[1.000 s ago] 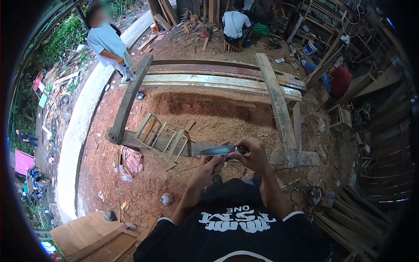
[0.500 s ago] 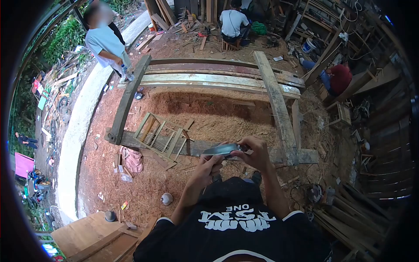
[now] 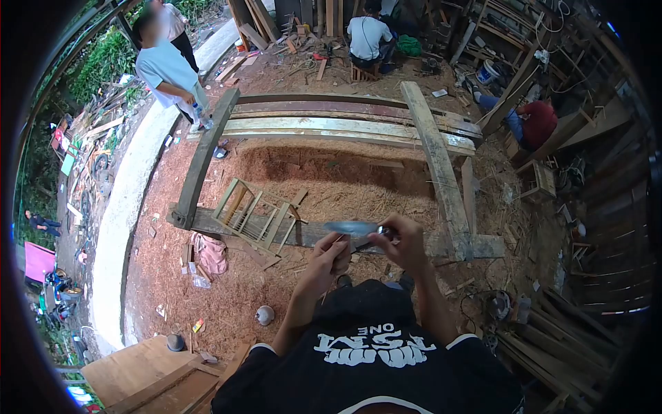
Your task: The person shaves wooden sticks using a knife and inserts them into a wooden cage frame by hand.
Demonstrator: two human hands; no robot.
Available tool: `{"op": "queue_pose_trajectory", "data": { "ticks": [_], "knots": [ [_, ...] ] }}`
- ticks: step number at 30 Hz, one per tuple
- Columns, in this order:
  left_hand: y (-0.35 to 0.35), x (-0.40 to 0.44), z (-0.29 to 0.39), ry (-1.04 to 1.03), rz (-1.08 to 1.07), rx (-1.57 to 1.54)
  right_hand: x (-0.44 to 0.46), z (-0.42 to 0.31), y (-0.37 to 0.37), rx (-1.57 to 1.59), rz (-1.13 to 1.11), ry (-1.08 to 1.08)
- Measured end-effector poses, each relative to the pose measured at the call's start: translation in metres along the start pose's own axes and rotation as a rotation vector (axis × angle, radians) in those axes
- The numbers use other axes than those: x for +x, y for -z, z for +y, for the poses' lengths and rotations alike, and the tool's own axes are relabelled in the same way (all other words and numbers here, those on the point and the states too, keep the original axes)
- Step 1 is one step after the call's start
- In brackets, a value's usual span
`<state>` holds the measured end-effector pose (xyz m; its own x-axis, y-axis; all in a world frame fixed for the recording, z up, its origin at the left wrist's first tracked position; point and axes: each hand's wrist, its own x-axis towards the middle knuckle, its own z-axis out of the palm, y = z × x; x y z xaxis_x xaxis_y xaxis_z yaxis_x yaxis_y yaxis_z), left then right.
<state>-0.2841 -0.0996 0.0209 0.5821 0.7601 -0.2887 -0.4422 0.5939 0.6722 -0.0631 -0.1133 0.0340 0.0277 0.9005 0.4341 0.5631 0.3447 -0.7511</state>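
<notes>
A knife point(image 3: 350, 226) with a wide grey blade points left, its handle in my right hand point(image 3: 405, 241), whose fingers are wrapped round it. My left hand point(image 3: 328, 259) is closed just below the blade, around a thin stick-like piece point(image 3: 338, 239) that is mostly hidden by the fingers. Beyond both hands lies a weathered plank point(image 3: 310, 233), and on it rests a small slatted wooden frame point(image 3: 255, 214).
A large timber frame point(image 3: 436, 162) stands ahead, with long boards point(image 3: 324, 126) across its far side. One person point(image 3: 169, 72) stands at the upper left, another behind. Two people sit farther off. A pink cloth point(image 3: 209, 253) lies on the shavings.
The knife blade has risen slightly and moved away from my left fingers, which were against it before. A second person behind the standing one at the upper left has come into fuller view.
</notes>
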Motion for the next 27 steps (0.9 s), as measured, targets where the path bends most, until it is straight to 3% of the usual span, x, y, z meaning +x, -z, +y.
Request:
{"op": "queue_pose_trajectory", "data": {
  "ticks": [8,20,23,25,27],
  "knots": [
    [-0.001,-0.011,0.01,0.107,-0.078,-0.01,0.006,-0.013,-0.005,0.008,-0.046,0.2],
    [-0.003,-0.015,0.014,0.141,-0.002,-0.008,0.006,0.002,-0.005,-0.1,-0.061,0.244],
    [0.0,-0.02,0.02,0.116,-0.069,0.02,0.005,0.025,-0.001,-0.069,0.127,0.072],
    [0.008,-0.028,0.007,0.111,-0.073,-0.015,0.017,0.039,0.028,-0.318,0.293,-0.039],
    [0.01,-0.032,0.004,0.085,-0.03,-0.02,0.016,0.039,0.048,-0.294,0.27,-0.078]
  ]
}}
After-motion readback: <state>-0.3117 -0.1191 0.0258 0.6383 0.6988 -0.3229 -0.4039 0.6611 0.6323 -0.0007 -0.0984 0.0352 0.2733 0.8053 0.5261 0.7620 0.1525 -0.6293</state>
